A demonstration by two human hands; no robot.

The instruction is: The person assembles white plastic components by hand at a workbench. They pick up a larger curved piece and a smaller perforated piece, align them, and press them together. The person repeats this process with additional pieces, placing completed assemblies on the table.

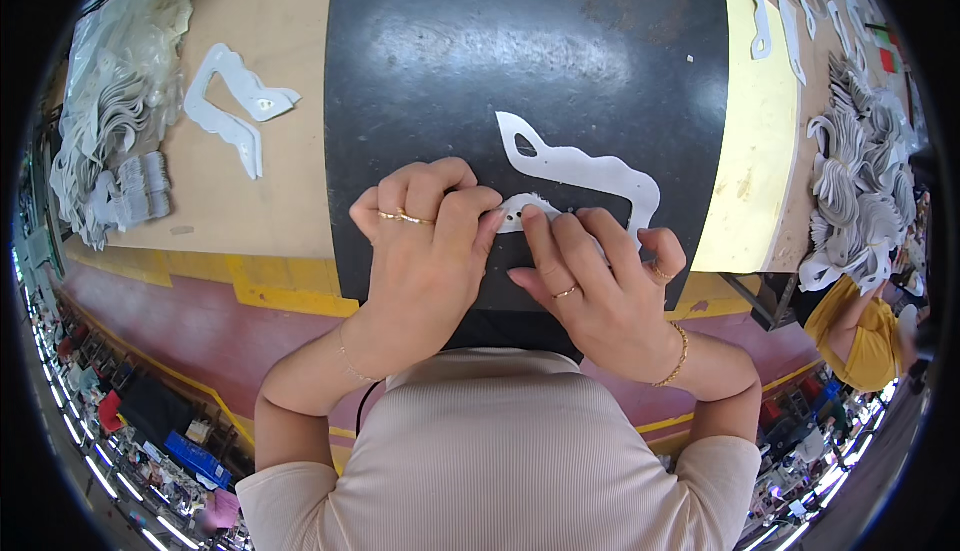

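Note:
A flat white cut piece (590,167) with wavy edges and a bent shape lies on the black mat (520,41) in front of me. Its far end narrows to a tip with an oval cut-out; its near end has small dark holes. At that near end, my left hand (420,251) pinches the edge between thumb and curled fingers. My right hand (610,286) rests on the same end, index fingertip pressing beside the holes, fingers spread and thumb apart. Part of the piece is hidden under the right hand.
On the left, a similar white piece (205,101) lies on the tan tabletop (270,191), near stacked grey-white pieces (130,191) and clear plastic (155,11). A yellow sheet (745,171) borders the mat on the right. Beyond it are bundled pieces (860,181) and a person in yellow (865,336).

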